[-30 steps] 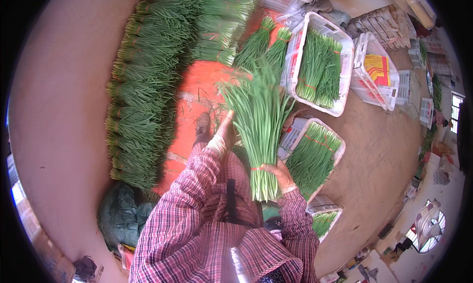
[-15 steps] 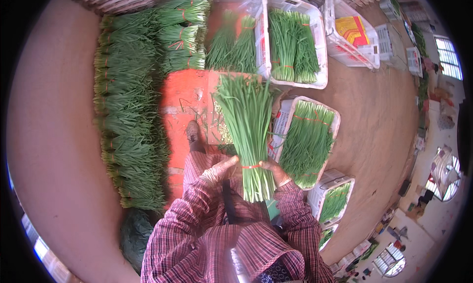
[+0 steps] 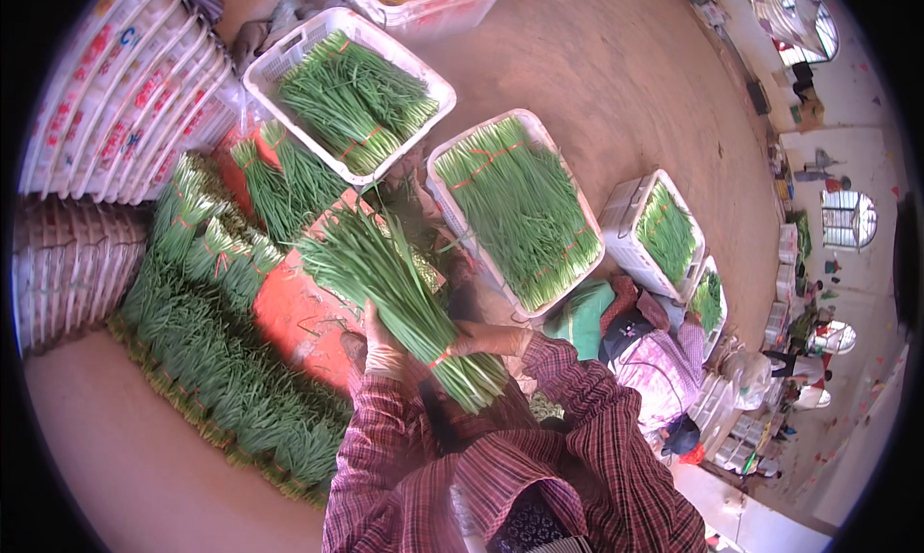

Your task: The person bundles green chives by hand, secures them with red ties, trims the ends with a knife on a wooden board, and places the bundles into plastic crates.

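A thick bundle of green chives (image 3: 377, 259) lies slantwise between my two hands, its leaf ends toward the upper left and its pale cut ends toward my lap. An orange band (image 3: 441, 358) circles it near the cut ends. My left hand (image 3: 385, 341) grips the bundle's near left side, partway up from the band. On the other side, my right hand (image 3: 486, 339) is closed around it right by the band. Parts of the right fingers are hidden behind the stalks.
Banded chive bundles (image 3: 241, 399) lie in a long row at the left. White crates of chives (image 3: 460, 216) (image 3: 409, 60) stand ahead and to the right. Stacked white crates (image 3: 125, 101) rise at the far left. Another person (image 3: 654, 375) sits to the right, near a green sack (image 3: 579, 317).
My view has swung to the right. The bundle has gone from upright to slanting, leaf ends to the left. My left hand has shifted up along it; both hands keep hold.
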